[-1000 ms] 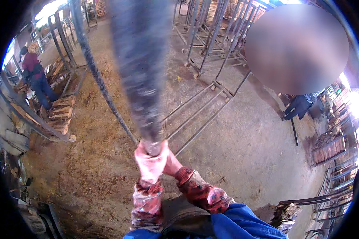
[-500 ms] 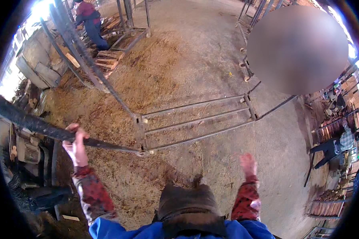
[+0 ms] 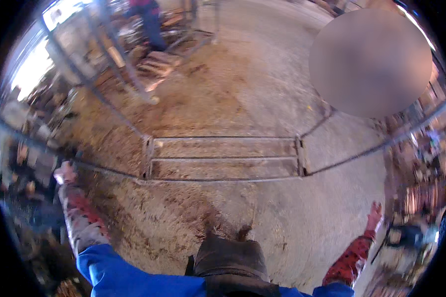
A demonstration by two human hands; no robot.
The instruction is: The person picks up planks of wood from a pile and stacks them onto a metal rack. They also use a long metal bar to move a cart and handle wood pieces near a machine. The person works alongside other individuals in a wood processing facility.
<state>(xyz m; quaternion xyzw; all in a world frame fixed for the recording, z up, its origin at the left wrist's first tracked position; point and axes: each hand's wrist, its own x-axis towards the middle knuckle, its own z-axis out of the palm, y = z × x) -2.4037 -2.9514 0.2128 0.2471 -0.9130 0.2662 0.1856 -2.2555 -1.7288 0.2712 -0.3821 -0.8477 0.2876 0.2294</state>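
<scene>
A metal rack frame stands on the floor ahead of me, with parallel bars across its low base. Its uprights slant out toward both sides of the view. My left hand is at the left upright, fingers closed round it, though motion smears them somewhat. Off to the right, my right hand is held out with its fingers apart and nothing in it. The right upright is the part nearest to that hand, and a gap separates them.
Sawdust covers the concrete floor. At the far left a person stands by stacked wood pieces and another metal rack. Blurred wood piles line the right side. A blurred oval hides the upper right.
My view has turned, so the rack now sits square in front of me. My right hand has moved outward to the right. My left hand stays at the left upright.
</scene>
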